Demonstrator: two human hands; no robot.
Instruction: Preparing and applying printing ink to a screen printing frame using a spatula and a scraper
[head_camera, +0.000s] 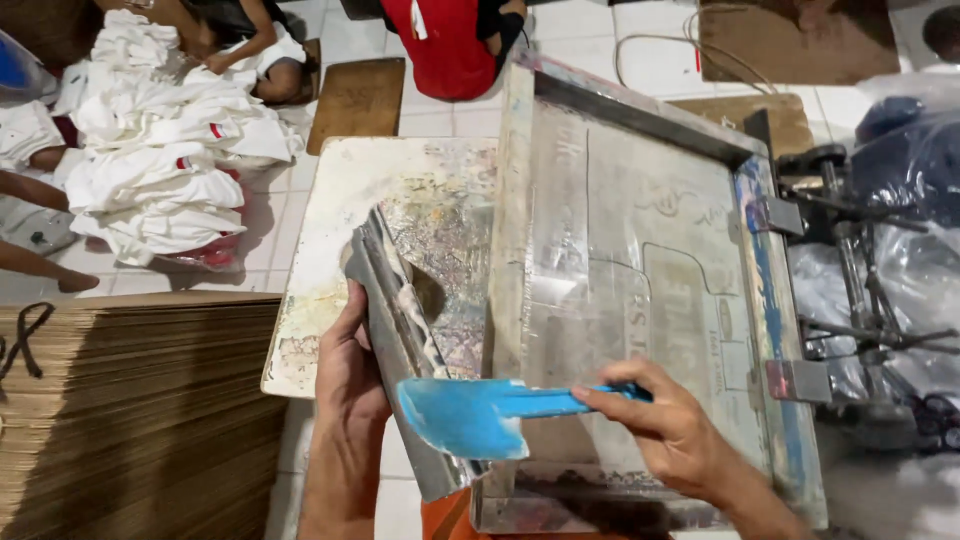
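My left hand (350, 385) grips a long metal squeegee (395, 310) smeared with pale ink, held on edge over a stained printing board (340, 190). My right hand (675, 425) holds a blue spatula (470, 415) by its handle, its blade flat against the squeegee's lower end. Right beside them stands a screen printing frame (640, 260), tilted up, its mesh bearing a faint outlined design.
A stack of brown cardboard sheets (140, 410) lies at lower left. A pile of white garments (160, 150) sits on the tiled floor at upper left, with other people seated around it. A metal hinge clamp stand (850, 260) and plastic-wrapped bundles are on the right.
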